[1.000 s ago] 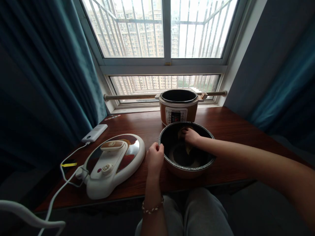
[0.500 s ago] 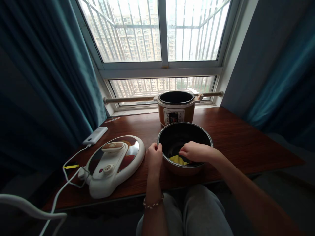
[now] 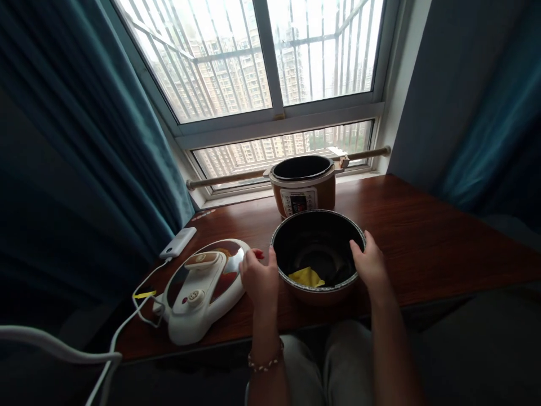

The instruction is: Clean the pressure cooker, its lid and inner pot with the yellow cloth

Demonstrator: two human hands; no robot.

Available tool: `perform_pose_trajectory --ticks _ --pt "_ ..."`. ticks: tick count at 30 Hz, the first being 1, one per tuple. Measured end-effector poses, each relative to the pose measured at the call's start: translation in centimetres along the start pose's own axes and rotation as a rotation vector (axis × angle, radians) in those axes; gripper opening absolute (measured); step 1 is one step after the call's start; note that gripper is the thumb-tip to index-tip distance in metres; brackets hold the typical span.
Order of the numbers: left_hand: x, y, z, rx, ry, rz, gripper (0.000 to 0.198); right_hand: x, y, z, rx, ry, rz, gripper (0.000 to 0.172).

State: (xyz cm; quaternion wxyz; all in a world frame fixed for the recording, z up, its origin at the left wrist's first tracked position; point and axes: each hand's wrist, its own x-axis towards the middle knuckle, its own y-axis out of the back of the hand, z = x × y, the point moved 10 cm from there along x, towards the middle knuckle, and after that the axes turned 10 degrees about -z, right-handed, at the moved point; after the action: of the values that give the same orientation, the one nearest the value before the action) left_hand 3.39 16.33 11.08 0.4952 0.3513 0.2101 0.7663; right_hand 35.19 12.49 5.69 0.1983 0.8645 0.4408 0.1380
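A round dark-lined inner pot (image 3: pixel 315 239) with a speckled rim stands on the table close in front of me. Inside it, low on the left, lies a crumpled yellow cloth (image 3: pixel 307 276). My right hand (image 3: pixel 368 260) grips the pot's right rim, thumb over the inner side and fingers outside. At the left rim is my left hand (image 3: pixel 261 276), its thumb near the edge and its fingers spread apart from the thumb. Beside that hand lies a white cooker lid (image 3: pixel 211 287) with a glass window and a handle.
Behind the pot stands the brown and white electric cooker body (image 3: pixel 306 189). A white power bank (image 3: pixel 180 242) with a white cable (image 3: pixel 122 324) lies at the table's left. The wooden table (image 3: pixel 439 242) meets a barred window (image 3: pixel 279 113) with blue curtains (image 3: pixel 139 118).
My right hand has left the yellow cloth inside the pot and moved to the right rim. My left hand's fingers have spread at the left rim. The view has tilted slightly.
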Motion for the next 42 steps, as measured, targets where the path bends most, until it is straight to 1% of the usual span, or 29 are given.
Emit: perform_pose_trajectory --ticks 1,2,3,4,6,7,8,9,11,12,14,15,17,20,22,23,24,25,27,28,29,30,32,33,34,35,38,40,42 --pt "-0.6 1.2 1.4 0.034 -0.059 0.079 0.023 0.1 -0.1 0.2 0.029 -0.011 -0.009 0.059" --pt "-1.2 1.9 3.0 0.034 -0.131 0.097 0.023 0.2 0.0 0.3 0.056 -0.015 -0.010 0.058" --pt "-1.7 1.7 4.6 0.010 -0.202 0.037 0.024 0.2 0.1 0.3 0.076 -0.018 -0.007 0.058" --pt "-2.3 0.7 6.2 -0.025 -0.267 -0.090 0.024 0.2 0.1 0.3 0.091 -0.017 -0.006 0.058" --pt "-4.0 -2.7 8.9 -0.053 -0.357 -0.448 0.024 0.2 0.1 0.1 0.107 -0.009 -0.011 0.058" --pt "-5.1 -4.6 9.8 -0.027 -0.380 -0.630 0.025 0.2 0.1 0.1 0.111 -0.005 -0.016 0.058" --pt "-6.3 -6.3 10.3 0.020 -0.395 -0.782 0.026 0.2 0.0 0.1 0.115 -0.001 -0.023 0.058" --pt "-7.1 -7.7 10.5 0.074 -0.410 -0.897 0.028 0.2 0.0 0.0 0.119 0.002 -0.030 0.058" --pt "-7.9 -9.7 10.6 0.157 -0.442 -1.031 0.032 0.2 -0.1 0.0 0.129 0.004 -0.039 0.059" --pt "-7.8 -10.3 10.6 0.168 -0.457 -1.066 0.032 0.2 -0.1 0.1 0.132 0.003 -0.040 0.059" --pt "-7.2 -10.8 10.8 0.126 -0.475 -1.115 0.030 0.2 -0.1 0.1 0.133 0.000 -0.040 0.058" --pt "-6.8 -10.6 10.9 0.081 -0.479 -1.135 0.029 0.2 -0.1 0.1 0.132 0.000 -0.038 0.057" --pt "-5.9 -9.5 11.2 -0.046 -0.483 -1.156 0.028 0.2 -0.1 0.1 0.124 0.007 -0.036 0.057" --pt "-4.9 -6.4 11.2 -0.223 -0.468 -1.135 0.027 0.3 -0.1 0.2 0.111 0.007 -0.025 0.057" --pt "-5.0 -4.0 10.8 -0.271 -0.475 -1.112 0.025 0.3 -0.1 0.4 0.106 0.003 -0.016 0.056" --pt "-5.5 -3.1 10.6 -0.261 -0.500 -1.132 0.025 0.3 -0.1 0.4 0.106 0.003 -0.009 0.055" --pt "-6.5 -2.4 10.5 -0.234 -0.539 -1.183 0.025 0.3 -0.1 0.4 0.106 0.006 -0.004 0.054" --pt "-7.6 -2.1 10.4 -0.194 -0.583 -1.260 0.025 0.3 -0.1 0.3 0.107 0.009 -0.001 0.054" --pt "-10.0 -1.9 10.0 -0.102 -0.656 -1.414 0.025 0.3 0.0 0.3 0.106 0.009 -0.001 0.055" --pt "-10.5 -1.9 9.8 -0.059 -0.669 -1.435 0.026 0.3 -0.1 0.3 0.106 0.004 -0.006 0.055" --pt "-10.4 -2.0 9.8 -0.028 -0.666 -1.396 0.027 0.3 -0.1 0.2 0.107 0.000 -0.011 0.056" --pt "-9.7 -2.1 9.9 -0.006 -0.650 -1.299 0.030 0.2 -0.1 0.2 0.110 -0.002 -0.013 0.056" --pt "-8.1 -2.2 10.3 0.044 -0.623 -1.021 0.034 0.2 0.0 0.1 0.114 0.001 -0.009 0.056" --pt "-7.8 -2.3 10.7 0.085 -0.631 -0.898 0.034 0.2 0.0 0.1 0.114 0.006 -0.005 0.055" --pt "-7.9 -2.7 11.0 0.138 -0.658 -0.815 0.034 0.2 0.1 0.1 0.112 0.011 0.000 0.055" --pt "-8.5 -3.5 11.4 0.205 -0.698 -0.770 0.034 0.2 0.1 0.1 0.108 0.014 0.005 0.054" --pt "-10.5 -6.2 11.8 0.400 -0.792 -0.708 0.041 0.2 0.1 0.1 0.098 0.023 0.017 0.054" --pt "-11.1 -7.1 11.6 0.468 -0.821 -0.644 0.042 0.2 0.2 0.1 0.094 0.028 0.020 0.053" --pt "-11.4 -7.4 11.3 0.498 -0.894 -0.630 0.038 0.3 0.1 0.1 0.086 0.025 0.002 0.053"
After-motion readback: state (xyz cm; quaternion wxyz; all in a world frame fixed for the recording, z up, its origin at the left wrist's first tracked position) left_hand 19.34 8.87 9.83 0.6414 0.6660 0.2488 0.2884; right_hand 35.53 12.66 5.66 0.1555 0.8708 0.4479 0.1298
